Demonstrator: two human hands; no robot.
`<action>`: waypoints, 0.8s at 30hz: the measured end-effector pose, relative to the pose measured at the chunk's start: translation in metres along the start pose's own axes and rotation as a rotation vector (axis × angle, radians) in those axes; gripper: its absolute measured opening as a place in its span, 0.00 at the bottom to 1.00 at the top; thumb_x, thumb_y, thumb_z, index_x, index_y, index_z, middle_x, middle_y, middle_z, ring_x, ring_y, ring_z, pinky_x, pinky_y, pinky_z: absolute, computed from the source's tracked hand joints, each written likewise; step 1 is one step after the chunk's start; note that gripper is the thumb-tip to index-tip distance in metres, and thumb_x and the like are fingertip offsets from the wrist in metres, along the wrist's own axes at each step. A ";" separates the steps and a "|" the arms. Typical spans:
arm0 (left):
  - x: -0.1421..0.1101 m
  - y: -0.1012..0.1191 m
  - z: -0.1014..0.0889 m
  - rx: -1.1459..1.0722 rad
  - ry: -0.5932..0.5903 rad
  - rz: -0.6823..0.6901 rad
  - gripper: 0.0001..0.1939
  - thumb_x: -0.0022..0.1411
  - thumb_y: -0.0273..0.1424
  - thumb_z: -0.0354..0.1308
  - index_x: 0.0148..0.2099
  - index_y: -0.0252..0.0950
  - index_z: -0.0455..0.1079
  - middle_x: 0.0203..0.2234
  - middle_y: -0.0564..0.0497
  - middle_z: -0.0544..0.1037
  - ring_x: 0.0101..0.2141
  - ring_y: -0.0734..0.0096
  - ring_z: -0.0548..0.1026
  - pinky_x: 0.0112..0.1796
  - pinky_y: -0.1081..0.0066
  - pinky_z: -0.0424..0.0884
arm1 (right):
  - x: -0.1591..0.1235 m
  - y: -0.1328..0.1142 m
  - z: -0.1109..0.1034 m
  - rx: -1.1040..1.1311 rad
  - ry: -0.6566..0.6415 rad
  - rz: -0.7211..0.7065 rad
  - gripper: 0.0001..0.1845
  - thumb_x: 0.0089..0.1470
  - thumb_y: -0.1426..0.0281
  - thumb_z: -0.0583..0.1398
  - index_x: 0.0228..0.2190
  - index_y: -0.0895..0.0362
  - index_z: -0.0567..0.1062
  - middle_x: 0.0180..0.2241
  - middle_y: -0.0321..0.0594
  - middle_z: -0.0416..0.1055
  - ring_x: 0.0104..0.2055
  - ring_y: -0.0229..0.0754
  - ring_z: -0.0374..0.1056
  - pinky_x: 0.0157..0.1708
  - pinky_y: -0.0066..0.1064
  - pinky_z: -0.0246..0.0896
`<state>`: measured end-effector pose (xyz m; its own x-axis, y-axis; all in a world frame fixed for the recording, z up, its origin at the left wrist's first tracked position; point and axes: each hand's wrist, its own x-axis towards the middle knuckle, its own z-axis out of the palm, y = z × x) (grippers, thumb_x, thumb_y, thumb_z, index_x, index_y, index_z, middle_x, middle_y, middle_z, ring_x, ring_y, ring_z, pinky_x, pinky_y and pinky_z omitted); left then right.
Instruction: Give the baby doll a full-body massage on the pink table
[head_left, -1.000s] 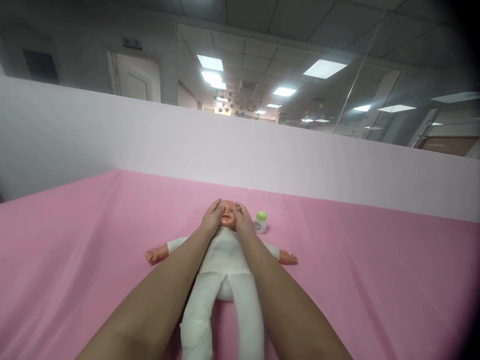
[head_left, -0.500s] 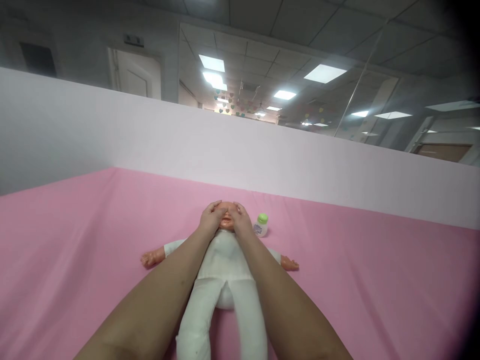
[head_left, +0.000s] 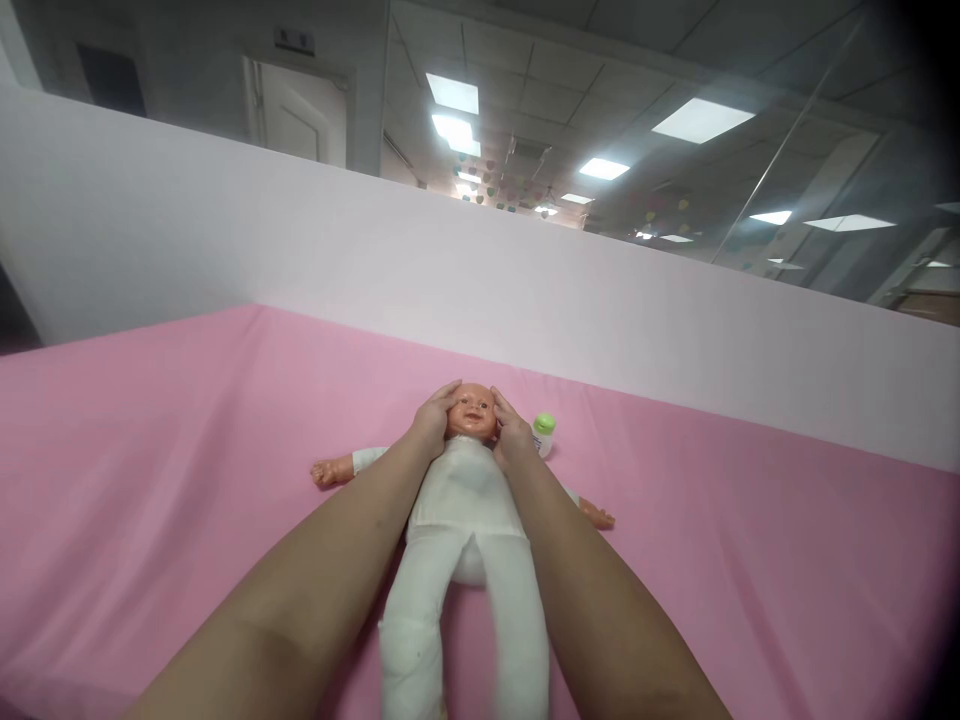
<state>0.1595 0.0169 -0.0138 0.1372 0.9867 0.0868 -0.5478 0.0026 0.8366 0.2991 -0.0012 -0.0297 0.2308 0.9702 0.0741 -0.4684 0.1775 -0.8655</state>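
Note:
A baby doll (head_left: 469, 490) with a smooth orange-toned head and a white cloth body lies on its back, its arms spread to the sides. Against one side of its head, at the left in the picture, rests my left hand (head_left: 433, 420), fingers stretched out along the temple. My right hand (head_left: 513, 428) lies along the opposite side, fingers also extended and touching the head. The doll's face shows between both hands. Just right of my right hand stands a small clear bottle (head_left: 545, 437) with a green cap, partly hidden by that hand.
Pink cloth (head_left: 720, 520) with soft creases covers the surface under the doll. A pale low wall (head_left: 420, 260) runs along its far edge. Beyond are glass, ceiling lights and a white door (head_left: 300, 118).
Both my hands have slid outward from over the doll's forehead and eyes to the sides of its head, uncovering the face. The camera view has shifted slightly.

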 end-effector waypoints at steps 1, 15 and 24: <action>-0.001 0.000 0.000 0.008 -0.011 0.003 0.30 0.56 0.31 0.64 0.62 0.39 0.71 0.54 0.39 0.78 0.48 0.53 0.80 0.48 0.56 0.78 | -0.002 -0.002 0.000 0.004 -0.009 0.004 0.30 0.50 0.68 0.64 0.56 0.46 0.76 0.55 0.37 0.76 0.51 0.48 0.76 0.48 0.41 0.76; 0.016 -0.017 0.002 0.190 0.065 0.161 0.25 0.48 0.31 0.72 0.51 0.38 0.77 0.46 0.44 0.81 0.46 0.55 0.79 0.51 0.61 0.74 | 0.002 -0.001 0.008 -0.100 0.006 -0.082 0.37 0.42 0.61 0.74 0.53 0.50 0.72 0.45 0.37 0.78 0.44 0.45 0.78 0.46 0.39 0.75; 0.019 -0.017 -0.002 0.117 0.025 0.082 0.27 0.57 0.35 0.66 0.58 0.38 0.75 0.50 0.42 0.81 0.47 0.56 0.80 0.50 0.58 0.76 | 0.005 -0.005 -0.004 -0.075 0.020 -0.032 0.28 0.47 0.59 0.71 0.51 0.50 0.77 0.51 0.40 0.79 0.51 0.47 0.75 0.47 0.39 0.75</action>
<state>0.1696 0.0360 -0.0279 0.0745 0.9866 0.1454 -0.4565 -0.0959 0.8846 0.3053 0.0018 -0.0271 0.2618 0.9606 0.0930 -0.3951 0.1945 -0.8978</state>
